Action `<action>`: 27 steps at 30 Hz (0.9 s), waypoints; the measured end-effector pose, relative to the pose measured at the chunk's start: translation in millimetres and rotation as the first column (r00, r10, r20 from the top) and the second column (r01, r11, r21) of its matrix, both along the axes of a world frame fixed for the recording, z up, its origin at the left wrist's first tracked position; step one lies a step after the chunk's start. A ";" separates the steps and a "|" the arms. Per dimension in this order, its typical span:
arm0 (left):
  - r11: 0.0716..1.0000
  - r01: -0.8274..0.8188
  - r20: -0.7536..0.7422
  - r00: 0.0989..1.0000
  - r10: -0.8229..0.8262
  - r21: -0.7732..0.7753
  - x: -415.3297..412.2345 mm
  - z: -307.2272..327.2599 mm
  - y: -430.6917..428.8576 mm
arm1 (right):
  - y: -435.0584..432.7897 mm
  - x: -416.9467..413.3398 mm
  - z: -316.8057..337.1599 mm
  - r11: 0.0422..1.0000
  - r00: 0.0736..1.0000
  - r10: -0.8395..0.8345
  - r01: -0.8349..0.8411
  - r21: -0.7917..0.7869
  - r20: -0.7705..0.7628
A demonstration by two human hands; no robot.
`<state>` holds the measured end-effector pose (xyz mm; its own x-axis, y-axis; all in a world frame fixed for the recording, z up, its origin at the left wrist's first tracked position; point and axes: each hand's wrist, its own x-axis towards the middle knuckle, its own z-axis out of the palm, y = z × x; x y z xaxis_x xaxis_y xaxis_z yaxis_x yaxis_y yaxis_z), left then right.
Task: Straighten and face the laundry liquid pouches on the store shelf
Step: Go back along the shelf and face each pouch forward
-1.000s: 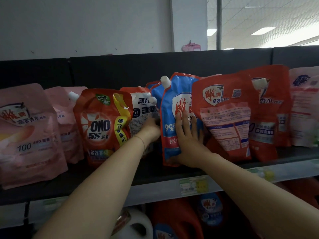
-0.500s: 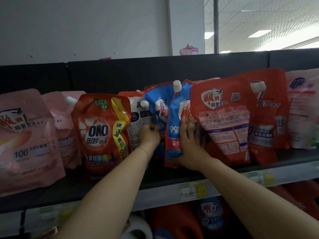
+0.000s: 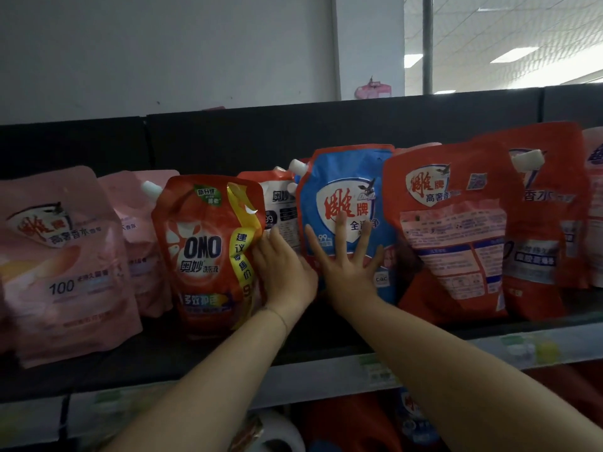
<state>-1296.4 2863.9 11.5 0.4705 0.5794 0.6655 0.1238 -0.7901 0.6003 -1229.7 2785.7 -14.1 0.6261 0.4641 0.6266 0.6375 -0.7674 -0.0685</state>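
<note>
The soft blue plastic laundry pouch [image 3: 346, 177] stands mid dark shelf [image 3: 163, 363], right hand [image 3: 346, 269] spread flat on it, left hand [image 3: 284, 275] open just left; probably heavy, floppy, better held by both side edges.

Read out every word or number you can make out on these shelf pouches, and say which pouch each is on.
"OMO", "奥妙": orange pouch.
"100": pink pouch.
"雕牌", "99%": blue pouch.
"高奢香": red pouch.
Too blurred to read: the pouches' fine print and the shelf price tags.
</note>
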 end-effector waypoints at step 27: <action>0.995 0.080 0.069 0.994 -0.084 0.058 -15.3 4.7 -39.2 | -5.7 9.1 17.8 0.990 0.987 0.034 -0.055 -0.131 -0.159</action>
<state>-1311.6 2824.7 16.2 0.4652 0.5022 0.7289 0.0158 -0.8280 0.5605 -1220.6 2780.0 3.7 0.6880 0.5669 0.4530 0.6606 -0.7477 -0.0676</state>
